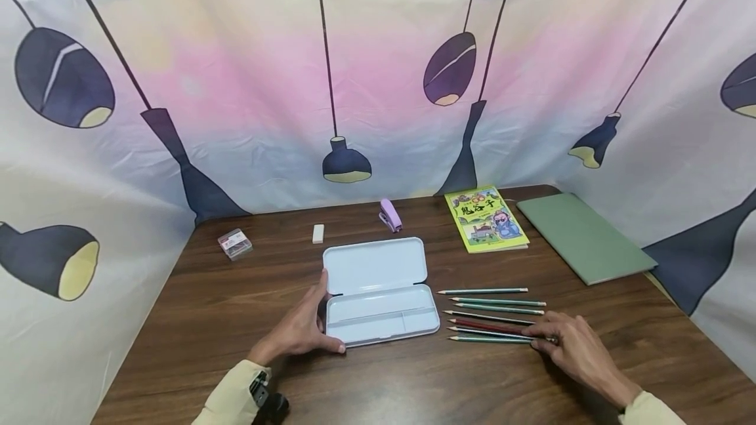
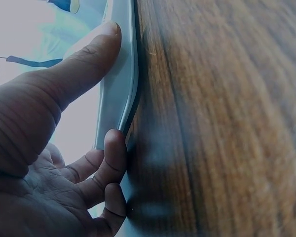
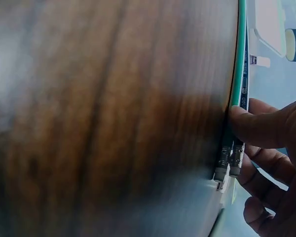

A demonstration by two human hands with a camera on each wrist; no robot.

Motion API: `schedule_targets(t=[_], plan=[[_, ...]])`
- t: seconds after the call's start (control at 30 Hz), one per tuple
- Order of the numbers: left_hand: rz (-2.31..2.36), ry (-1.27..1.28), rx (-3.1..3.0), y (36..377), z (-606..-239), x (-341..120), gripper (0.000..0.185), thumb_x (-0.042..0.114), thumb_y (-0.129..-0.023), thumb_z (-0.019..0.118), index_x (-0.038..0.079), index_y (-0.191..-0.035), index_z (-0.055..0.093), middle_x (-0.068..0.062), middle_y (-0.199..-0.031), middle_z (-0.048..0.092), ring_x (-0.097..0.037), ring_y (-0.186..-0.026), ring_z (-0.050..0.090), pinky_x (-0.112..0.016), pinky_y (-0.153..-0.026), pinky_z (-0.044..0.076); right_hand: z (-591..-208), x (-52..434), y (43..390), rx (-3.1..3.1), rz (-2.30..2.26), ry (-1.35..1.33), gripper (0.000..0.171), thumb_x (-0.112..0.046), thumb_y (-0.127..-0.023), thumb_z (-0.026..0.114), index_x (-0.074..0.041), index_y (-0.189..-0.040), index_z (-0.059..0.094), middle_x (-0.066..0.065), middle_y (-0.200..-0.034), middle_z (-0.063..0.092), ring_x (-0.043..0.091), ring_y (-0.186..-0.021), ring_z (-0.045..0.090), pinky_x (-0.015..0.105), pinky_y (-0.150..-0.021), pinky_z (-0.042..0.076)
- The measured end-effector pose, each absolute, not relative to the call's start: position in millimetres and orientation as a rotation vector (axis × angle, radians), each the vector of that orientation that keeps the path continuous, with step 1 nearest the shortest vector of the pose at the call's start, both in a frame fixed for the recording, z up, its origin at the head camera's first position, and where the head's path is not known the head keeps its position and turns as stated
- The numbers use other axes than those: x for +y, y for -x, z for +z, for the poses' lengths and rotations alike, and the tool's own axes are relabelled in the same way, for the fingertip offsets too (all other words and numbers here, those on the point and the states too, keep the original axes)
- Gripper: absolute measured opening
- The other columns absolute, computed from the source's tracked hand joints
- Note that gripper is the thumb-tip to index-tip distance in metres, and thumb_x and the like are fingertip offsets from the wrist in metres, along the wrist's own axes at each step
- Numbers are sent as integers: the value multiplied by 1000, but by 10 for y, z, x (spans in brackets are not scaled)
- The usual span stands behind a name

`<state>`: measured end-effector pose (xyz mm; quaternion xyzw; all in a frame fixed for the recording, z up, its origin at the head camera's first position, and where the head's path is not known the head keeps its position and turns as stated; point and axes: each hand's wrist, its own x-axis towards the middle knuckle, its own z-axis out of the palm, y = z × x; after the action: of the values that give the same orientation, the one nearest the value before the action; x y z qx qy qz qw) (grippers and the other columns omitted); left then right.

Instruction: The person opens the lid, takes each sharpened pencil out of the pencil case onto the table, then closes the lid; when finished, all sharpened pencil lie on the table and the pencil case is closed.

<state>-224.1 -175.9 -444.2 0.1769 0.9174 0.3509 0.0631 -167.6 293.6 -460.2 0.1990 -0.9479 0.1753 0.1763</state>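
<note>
An open light-blue pencil case (image 1: 378,336) lies on the table, its lid tilted back and its compartments bare. My left hand (image 1: 303,323) holds the case's left end, thumb at the front corner and fingers towards the hinge; the left wrist view shows the thumb on the case wall (image 2: 119,74). To the right lie several pencils (image 1: 484,290), roughly parallel, tips pointing left. My right hand (image 1: 569,346) pinches the eraser ends of the nearest ones. In the right wrist view the thumb rests on a green pencil (image 3: 238,64), with a dark lettered pencil (image 3: 244,81) beside it.
Behind the case are a white eraser (image 1: 318,234) and a purple stapler (image 1: 390,216). A small clear box (image 1: 235,244) sits at the back left. A yellow booklet (image 1: 487,220) and a green folder (image 1: 585,236) lie at the back right, near the patterned curtain (image 1: 266,84).
</note>
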Motion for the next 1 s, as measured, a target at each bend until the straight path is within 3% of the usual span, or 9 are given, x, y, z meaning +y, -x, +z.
schedule_targets(t=[0.23,0.5,0.73,1.0], plan=[[1056,-538,2781,2252,-4441,-1769,138,46,-47,87,12,-146,-3,-11,-128,38,-18,-97,43,-30,-75,39,-4571,2915,1688,-2704,406,-531,27,-18,-62,81,-25,-86,71,-12,-83,60,10,-76,55,34,-65,32],[1058,-550,2772,2241,-4441,-1766,137,45,-48,87,10,-146,-2,-11,-124,39,-19,-96,43,-28,-72,39,-4549,2907,1677,-2666,401,-561,25,-15,-62,81,-25,-83,72,-5,-87,64,20,-84,58,42,-71,36],[1067,-567,2794,2247,-4417,-1780,136,43,-49,87,9,-146,-2,-11,-121,41,-19,-92,44,-28,-71,40,-4441,2779,1900,-2653,382,-624,24,-12,-67,78,-22,-88,72,-10,-83,62,12,-78,56,35,-67,34],[1049,-571,2780,2227,-4436,-1771,136,46,-49,86,10,-146,-2,-12,-124,39,-20,-97,43,-34,-78,39,-4234,2389,2208,-2558,462,-724,34,-12,-70,78,-12,-103,69,-2,-86,64,12,-74,56,35,-68,35]])
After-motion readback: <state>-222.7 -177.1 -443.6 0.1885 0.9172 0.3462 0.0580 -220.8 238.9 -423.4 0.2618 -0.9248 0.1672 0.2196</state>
